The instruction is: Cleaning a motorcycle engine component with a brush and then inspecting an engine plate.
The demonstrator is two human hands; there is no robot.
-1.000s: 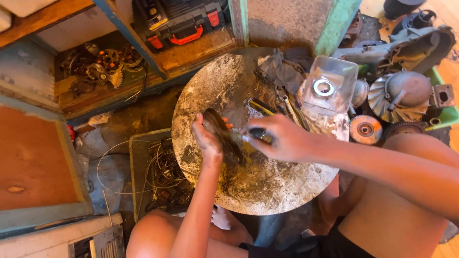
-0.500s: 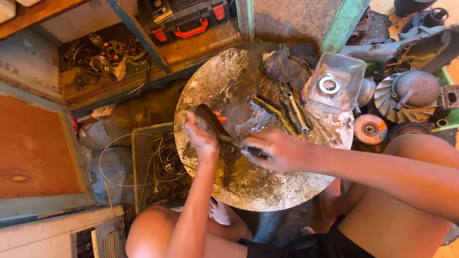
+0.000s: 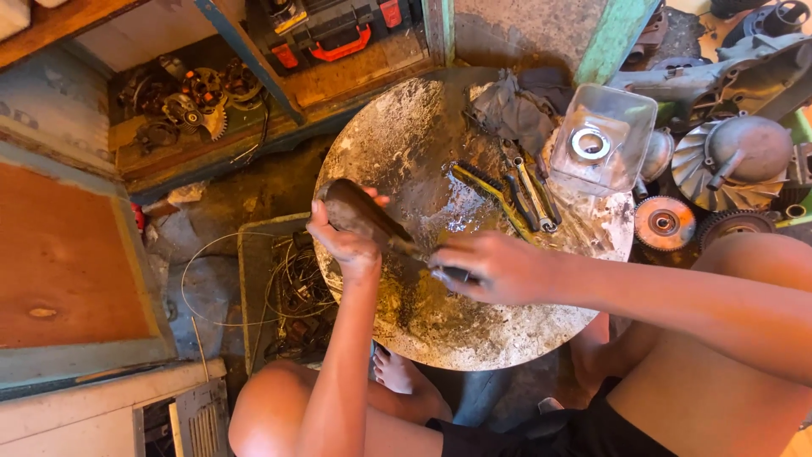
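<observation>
Round table top (image 3: 440, 330) rough, stained metal (matt); plastic tub (image 3: 626, 118) clear, glossy.

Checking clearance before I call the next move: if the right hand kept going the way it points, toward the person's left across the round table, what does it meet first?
Most likely the left hand, gripping the dark greasy part just beyond the right hand; depth is uncertain.
</observation>
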